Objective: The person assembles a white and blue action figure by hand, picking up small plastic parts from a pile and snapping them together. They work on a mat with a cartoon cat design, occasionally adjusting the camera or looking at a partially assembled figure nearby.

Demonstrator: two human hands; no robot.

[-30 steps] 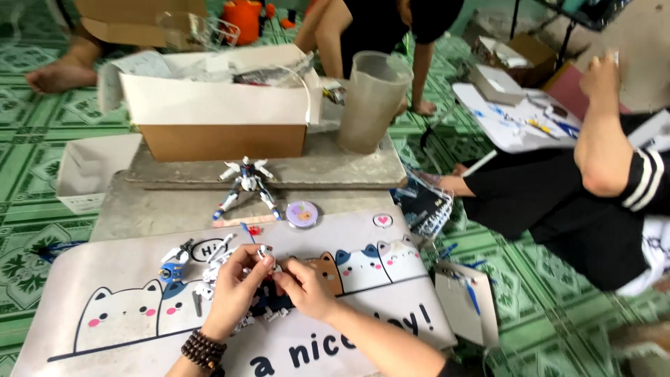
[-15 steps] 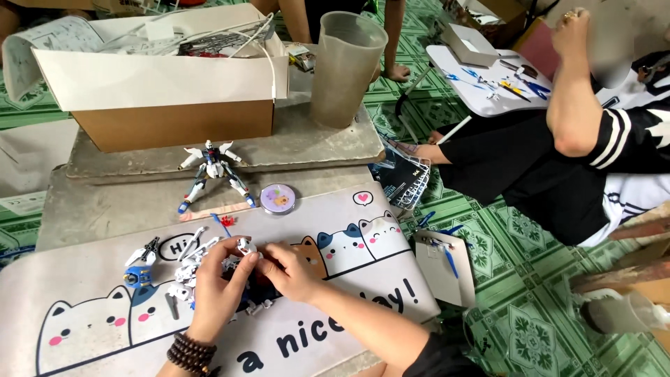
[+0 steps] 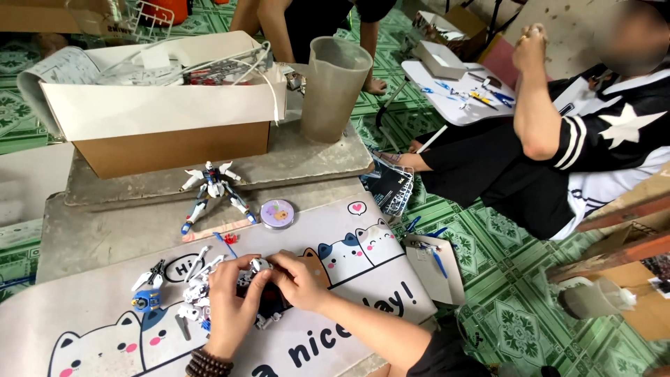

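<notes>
i'm seeing both hands meeting over the cat-print mat point(image 3: 363, 244) on the tabletop point(image 3: 98, 237). the left hand point(image 3: 230, 307) and right hand point(image 3: 300, 279) are closing their fingers around a small dark-and-white model part point(image 3: 259, 297), mostly hidden under them. above the mat, an open cardboard box point(image 3: 160, 115) with a white lid is standing behind a finished robot figure point(image 3: 213, 188). a round lilac tin point(image 3: 277, 213) is lying just beyond the mat's top edge. its label is too small to make out.
</notes>
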